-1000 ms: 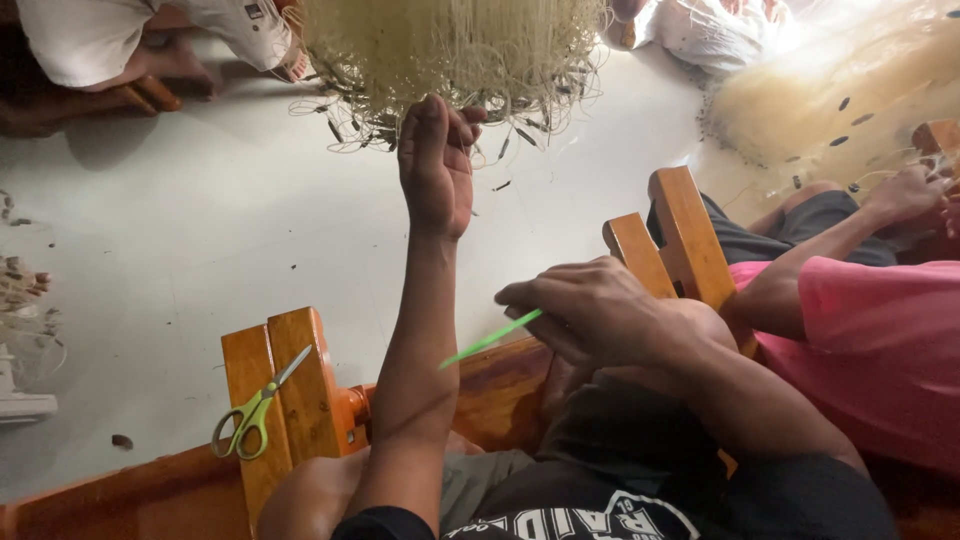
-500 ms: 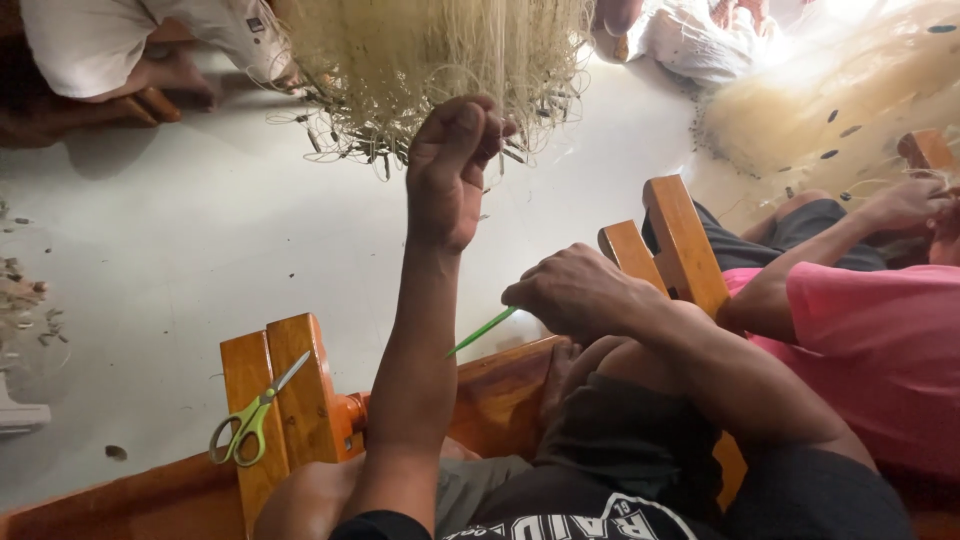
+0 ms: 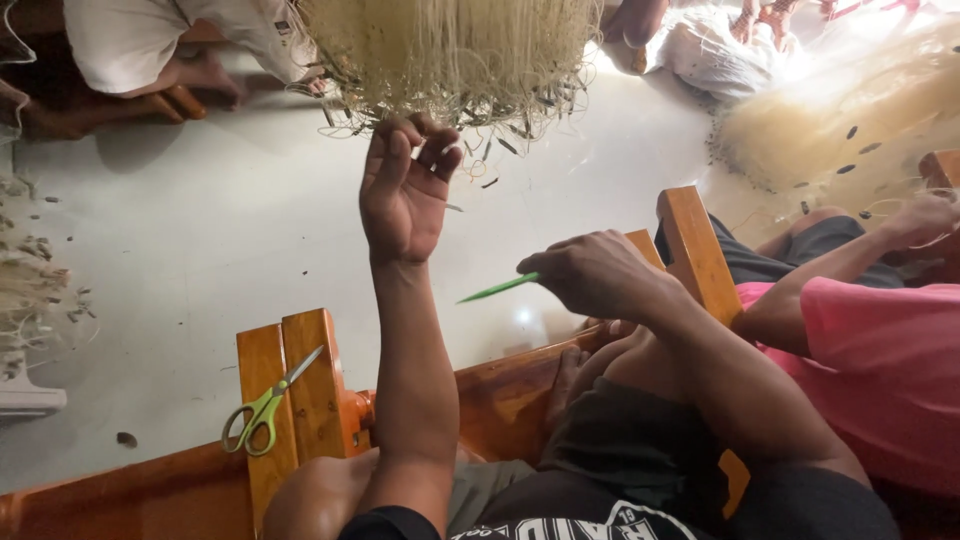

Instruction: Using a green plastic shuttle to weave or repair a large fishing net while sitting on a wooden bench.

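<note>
My left hand (image 3: pixel 405 190) is raised with the palm turned toward me, fingers curled and the fingertips pinched up into the lower fringe of the pale fishing net (image 3: pixel 455 50) that hangs above it; whether a strand actually sits between the fingers I cannot tell, the threads are too fine. My right hand (image 3: pixel 598 275) is below and to the right of the net, closed around a slim green netting needle (image 3: pixel 497 289), whose pointed tip sticks out toward my left forearm and stops just short of it. Under the net the floor (image 3: pixel 180 230) is pale and speckled with small dark bits. Nearer to me than the net, a wooden bench frame (image 3: pixel 300 380) in orange-brown crosses in front of my knees, and a pair of green-handled scissors (image 3: pixel 262 408) lies on its slats, well apart from both hands. To the right of the net another person in a pink sleeve (image 3: pixel 880 340) reaches a hand (image 3: pixel 925 220) toward a second heap of netting (image 3: pixel 840 120).
</note>
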